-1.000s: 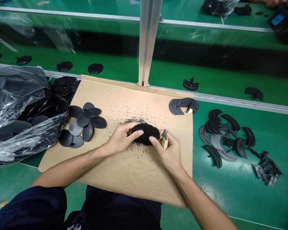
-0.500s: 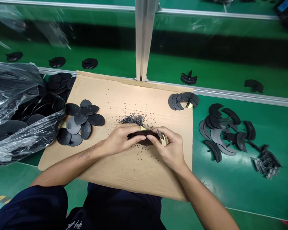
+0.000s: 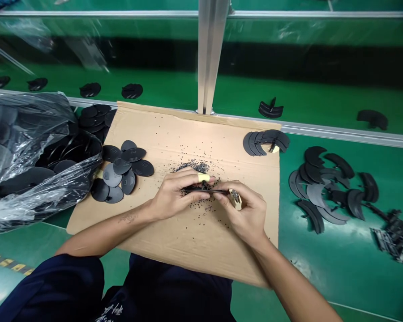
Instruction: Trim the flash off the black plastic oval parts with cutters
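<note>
In the middle of the cardboard, a thin black plastic disc (image 3: 196, 191) is held almost edge-on between both hands. My left hand (image 3: 176, 190) pinches its left part, thumb on the near side, with yellow tape on a finger. My right hand (image 3: 243, 208) grips the other end between thumb and fingers. A small metal tool with pale yellow parts (image 3: 235, 199) is also tucked in the right hand; its kind is partly hidden. Just beyond the fingers lies a heap of tiny black bits (image 3: 196, 165), some scattered around the hands.
Black oval discs (image 3: 112, 174) lie at the cardboard's (image 3: 174, 237) left, beside a clear plastic bag (image 3: 53, 174) of more discs. Curved black pieces (image 3: 267, 138) sit at its back right corner, others (image 3: 317, 192) on the green table. A metal post (image 3: 208, 58) stands behind.
The disc has tipped from showing its near face to almost edge-on. My left fingers have shifted over its far side. The whole view has moved slightly left.
</note>
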`<action>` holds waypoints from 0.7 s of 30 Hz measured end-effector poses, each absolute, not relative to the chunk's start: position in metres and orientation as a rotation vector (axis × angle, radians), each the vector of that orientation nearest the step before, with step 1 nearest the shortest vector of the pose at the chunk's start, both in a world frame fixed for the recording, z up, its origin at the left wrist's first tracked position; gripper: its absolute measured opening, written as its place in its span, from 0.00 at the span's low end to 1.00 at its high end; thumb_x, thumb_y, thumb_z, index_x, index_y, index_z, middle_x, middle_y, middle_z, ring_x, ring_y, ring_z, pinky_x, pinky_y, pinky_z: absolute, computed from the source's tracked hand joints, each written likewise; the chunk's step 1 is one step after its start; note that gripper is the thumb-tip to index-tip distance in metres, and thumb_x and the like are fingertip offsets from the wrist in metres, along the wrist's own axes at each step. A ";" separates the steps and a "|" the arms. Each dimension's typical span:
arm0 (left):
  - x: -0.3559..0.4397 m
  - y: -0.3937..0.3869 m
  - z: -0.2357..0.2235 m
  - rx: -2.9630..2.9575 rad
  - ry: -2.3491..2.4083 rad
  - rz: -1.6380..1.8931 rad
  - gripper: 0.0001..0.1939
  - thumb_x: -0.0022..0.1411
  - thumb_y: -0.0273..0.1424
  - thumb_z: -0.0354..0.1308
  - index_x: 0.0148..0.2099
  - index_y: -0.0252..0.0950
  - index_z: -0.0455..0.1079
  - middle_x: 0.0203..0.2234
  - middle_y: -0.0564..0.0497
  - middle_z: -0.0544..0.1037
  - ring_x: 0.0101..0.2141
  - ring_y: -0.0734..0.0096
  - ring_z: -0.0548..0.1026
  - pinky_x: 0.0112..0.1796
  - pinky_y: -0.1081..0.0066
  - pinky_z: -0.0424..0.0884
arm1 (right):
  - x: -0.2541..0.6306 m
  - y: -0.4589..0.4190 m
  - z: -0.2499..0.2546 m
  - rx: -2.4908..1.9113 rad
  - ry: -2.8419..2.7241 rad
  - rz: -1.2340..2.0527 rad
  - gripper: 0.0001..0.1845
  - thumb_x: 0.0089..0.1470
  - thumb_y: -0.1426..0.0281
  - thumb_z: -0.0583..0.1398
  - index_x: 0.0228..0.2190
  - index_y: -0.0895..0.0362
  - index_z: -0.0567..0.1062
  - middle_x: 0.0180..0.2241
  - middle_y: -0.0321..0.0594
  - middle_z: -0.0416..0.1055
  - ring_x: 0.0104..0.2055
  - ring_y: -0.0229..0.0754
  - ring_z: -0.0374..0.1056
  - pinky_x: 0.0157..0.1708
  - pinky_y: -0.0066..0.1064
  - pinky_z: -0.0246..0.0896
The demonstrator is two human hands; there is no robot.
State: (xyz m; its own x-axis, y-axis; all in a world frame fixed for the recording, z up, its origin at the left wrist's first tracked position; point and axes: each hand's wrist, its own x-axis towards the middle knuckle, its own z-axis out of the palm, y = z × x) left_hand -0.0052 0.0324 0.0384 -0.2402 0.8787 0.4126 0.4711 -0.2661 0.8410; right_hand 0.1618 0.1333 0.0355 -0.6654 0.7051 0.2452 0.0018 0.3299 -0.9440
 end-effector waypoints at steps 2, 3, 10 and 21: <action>-0.007 0.032 0.040 1.731 1.606 1.512 0.13 0.67 0.33 0.62 0.52 0.37 0.76 0.39 0.46 0.83 0.38 0.69 0.78 0.39 0.67 0.76 | 0.162 0.132 0.035 -0.598 -1.954 1.352 0.04 0.54 0.71 0.66 0.35 0.52 0.79 0.34 0.38 0.80 0.37 0.43 0.76 0.39 0.38 0.72; -0.007 0.032 0.040 1.762 1.607 1.524 0.13 0.67 0.32 0.62 0.53 0.38 0.76 0.39 0.46 0.83 0.37 0.70 0.78 0.38 0.67 0.76 | 0.162 0.132 0.034 -0.592 -1.966 1.340 0.05 0.54 0.71 0.66 0.35 0.52 0.80 0.35 0.38 0.80 0.37 0.43 0.76 0.39 0.38 0.72; -0.009 0.031 0.044 1.883 1.603 1.541 0.15 0.66 0.30 0.63 0.55 0.41 0.75 0.36 0.49 0.84 0.34 0.71 0.78 0.37 0.67 0.76 | 0.164 0.135 0.033 -0.544 -2.019 1.301 0.06 0.55 0.72 0.65 0.36 0.52 0.79 0.35 0.38 0.80 0.36 0.43 0.76 0.38 0.39 0.73; -0.012 0.030 0.045 1.867 1.564 1.491 0.14 0.65 0.32 0.65 0.53 0.38 0.75 0.37 0.47 0.84 0.38 0.68 0.80 0.40 0.66 0.79 | 0.162 0.132 0.033 -0.567 -1.994 1.315 0.04 0.54 0.71 0.67 0.34 0.52 0.79 0.33 0.38 0.80 0.35 0.42 0.76 0.37 0.38 0.73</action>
